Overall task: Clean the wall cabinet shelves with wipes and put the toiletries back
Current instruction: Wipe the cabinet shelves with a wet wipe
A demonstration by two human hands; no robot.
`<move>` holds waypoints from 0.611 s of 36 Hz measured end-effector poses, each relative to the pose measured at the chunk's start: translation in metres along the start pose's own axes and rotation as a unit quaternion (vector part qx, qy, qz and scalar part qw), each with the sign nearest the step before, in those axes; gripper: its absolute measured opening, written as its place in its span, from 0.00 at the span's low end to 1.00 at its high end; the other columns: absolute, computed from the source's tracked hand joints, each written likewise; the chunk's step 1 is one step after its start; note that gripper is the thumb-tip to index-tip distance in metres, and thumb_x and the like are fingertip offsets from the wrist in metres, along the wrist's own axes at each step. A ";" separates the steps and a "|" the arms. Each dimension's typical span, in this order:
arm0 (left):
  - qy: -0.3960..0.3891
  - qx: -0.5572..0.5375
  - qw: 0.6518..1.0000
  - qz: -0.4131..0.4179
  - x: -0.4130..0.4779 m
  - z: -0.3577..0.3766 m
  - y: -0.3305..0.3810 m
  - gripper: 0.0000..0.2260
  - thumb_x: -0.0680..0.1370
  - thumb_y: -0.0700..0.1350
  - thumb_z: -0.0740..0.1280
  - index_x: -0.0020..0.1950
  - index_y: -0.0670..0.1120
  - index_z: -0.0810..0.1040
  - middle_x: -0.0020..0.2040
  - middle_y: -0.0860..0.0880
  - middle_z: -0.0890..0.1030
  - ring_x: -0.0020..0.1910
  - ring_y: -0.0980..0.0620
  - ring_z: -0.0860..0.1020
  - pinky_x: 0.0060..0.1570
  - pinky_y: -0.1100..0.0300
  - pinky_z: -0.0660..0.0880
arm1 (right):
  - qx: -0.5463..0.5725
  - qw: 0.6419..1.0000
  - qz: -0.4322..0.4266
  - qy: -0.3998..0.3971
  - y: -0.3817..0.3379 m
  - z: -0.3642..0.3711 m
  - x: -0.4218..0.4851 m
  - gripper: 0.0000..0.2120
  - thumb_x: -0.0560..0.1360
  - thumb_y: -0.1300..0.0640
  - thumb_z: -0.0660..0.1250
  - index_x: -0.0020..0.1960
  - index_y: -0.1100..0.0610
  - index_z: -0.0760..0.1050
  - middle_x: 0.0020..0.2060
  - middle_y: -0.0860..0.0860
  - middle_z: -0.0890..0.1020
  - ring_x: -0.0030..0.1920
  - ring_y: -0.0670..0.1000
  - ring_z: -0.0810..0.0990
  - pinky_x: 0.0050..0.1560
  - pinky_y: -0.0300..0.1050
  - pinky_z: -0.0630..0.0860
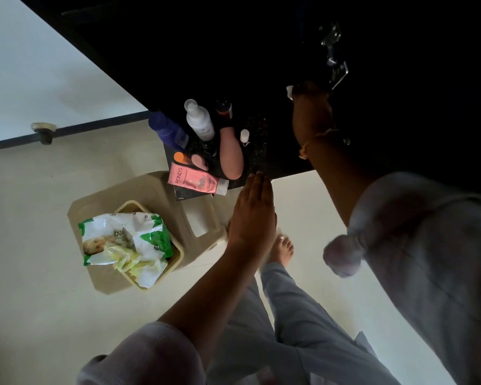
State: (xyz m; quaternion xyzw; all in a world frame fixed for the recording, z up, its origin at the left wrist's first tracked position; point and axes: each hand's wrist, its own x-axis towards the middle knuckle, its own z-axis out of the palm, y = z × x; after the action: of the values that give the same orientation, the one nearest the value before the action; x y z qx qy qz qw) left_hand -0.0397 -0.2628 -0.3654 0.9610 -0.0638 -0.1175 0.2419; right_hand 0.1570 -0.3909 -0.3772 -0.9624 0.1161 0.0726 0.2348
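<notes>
Several toiletries on dark counter

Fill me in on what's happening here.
A person is mid-clean. Their right hand reaches up into the dark cabinet, apparently pressing a white wipe there. The left hand lies flat, fingertips at the dark counter's edge. Toiletries, including a pink Pond's tube, wait on that counter. A wipes pack sits in a basket on a stool.

A green-and-white wipes pack lies open in a tan basket; the pink Pond's tube lies flat beside upright bottles on the dark surface.
</notes>
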 end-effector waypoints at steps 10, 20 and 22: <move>-0.051 0.050 0.997 -0.006 -0.021 0.001 -0.007 0.32 0.73 0.39 0.70 0.74 0.36 0.62 0.76 0.37 0.61 0.76 0.40 0.60 0.72 0.47 0.63 | 0.188 0.974 -0.074 -0.103 -0.002 0.017 -0.094 0.12 0.80 0.53 0.61 0.55 0.58 0.79 0.53 0.54 0.78 0.52 0.47 0.75 0.56 0.42 0.72; -0.078 0.062 0.995 -0.006 -0.039 0.003 -0.017 0.29 0.73 0.37 0.69 0.72 0.36 0.65 0.74 0.36 0.64 0.75 0.38 0.61 0.69 0.45 0.66 | 0.023 0.962 -0.247 -0.113 0.041 0.004 -0.142 0.16 0.78 0.52 0.55 0.60 0.52 0.78 0.59 0.51 0.78 0.59 0.47 0.74 0.60 0.42 0.74; -0.073 0.062 0.995 -0.005 -0.041 0.004 -0.020 0.27 0.74 0.38 0.69 0.72 0.35 0.66 0.74 0.36 0.65 0.74 0.38 0.63 0.68 0.46 0.68 | 0.088 0.976 -0.176 -0.095 0.031 0.004 -0.126 0.16 0.78 0.45 0.55 0.57 0.46 0.78 0.56 0.47 0.78 0.53 0.39 0.73 0.56 0.32 0.70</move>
State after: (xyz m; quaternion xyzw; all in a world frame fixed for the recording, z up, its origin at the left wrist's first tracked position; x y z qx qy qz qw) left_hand -0.0788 -0.2397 -0.3701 0.9634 -0.0837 -0.1841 0.1758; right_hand 0.0277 -0.3923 -0.3696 -0.9320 -0.0716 0.1110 0.3376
